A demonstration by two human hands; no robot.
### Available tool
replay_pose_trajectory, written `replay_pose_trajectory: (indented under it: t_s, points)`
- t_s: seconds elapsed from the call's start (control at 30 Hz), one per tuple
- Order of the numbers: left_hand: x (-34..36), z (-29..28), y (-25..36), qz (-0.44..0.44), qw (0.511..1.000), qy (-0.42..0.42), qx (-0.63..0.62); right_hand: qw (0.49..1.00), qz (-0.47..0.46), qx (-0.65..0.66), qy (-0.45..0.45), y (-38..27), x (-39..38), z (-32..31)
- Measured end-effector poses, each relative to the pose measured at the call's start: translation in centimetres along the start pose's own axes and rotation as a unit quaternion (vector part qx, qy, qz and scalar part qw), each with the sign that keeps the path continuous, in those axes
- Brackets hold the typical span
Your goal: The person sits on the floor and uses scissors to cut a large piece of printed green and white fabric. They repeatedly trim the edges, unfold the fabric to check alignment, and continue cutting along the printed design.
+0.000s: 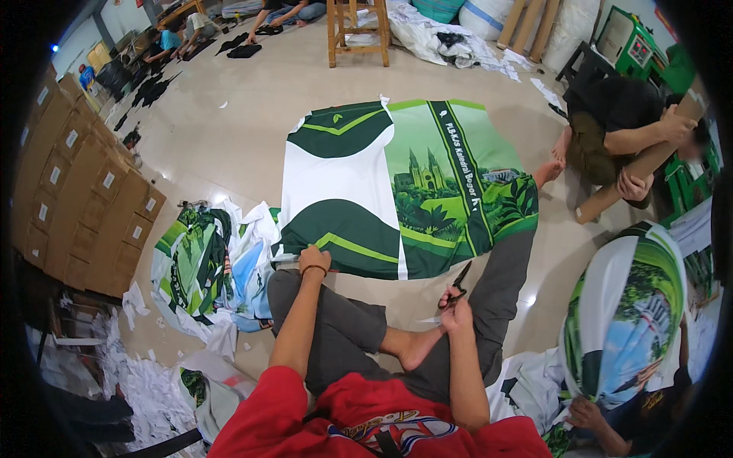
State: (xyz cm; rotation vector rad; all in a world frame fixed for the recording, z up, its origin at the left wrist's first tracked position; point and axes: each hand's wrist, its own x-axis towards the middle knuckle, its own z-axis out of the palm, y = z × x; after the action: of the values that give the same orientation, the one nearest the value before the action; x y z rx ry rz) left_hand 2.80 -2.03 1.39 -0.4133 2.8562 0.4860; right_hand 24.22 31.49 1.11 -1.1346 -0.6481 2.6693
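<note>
Spread over the floor and my lap edge lies a printed fabric panel (340,172), dark green and white on its left half, with a green church and foliage print on its right. My left hand (315,259) pinches its near edge at the lower left; a dark bracelet circles that wrist. Held in my right hand (456,313) is a pair of black scissors (460,281), blades pointing up and away, apart from the fabric. The scissors sit just below the panel's near right edge, above my folded leg.
A heap of printed fabric (198,263) lies to my left, beside stacked cardboard boxes (84,191). On the right, one person (611,114) sits holding a cardboard tube (649,164); another's hand (586,414) grips a bulging printed cloth (641,305). A wooden stool (359,34) stands ahead.
</note>
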Motion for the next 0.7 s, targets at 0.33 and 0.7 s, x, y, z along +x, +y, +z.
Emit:
replay_pose_trajectory:
  t_s: [0.33, 0.7]
  points:
    - [0.5, 2.6, -1.0, -0.065, 0.939, 0.060, -0.333, 0.967, -0.042, -0.241, -0.072, 2.9, -4.6, 2.3]
    - [-4.1, 2.3, 0.1, 0.296, 0.934, 0.108, 0.169, 0.944, 0.007, -0.324, -0.055, 4.5, -5.2, 1.7]
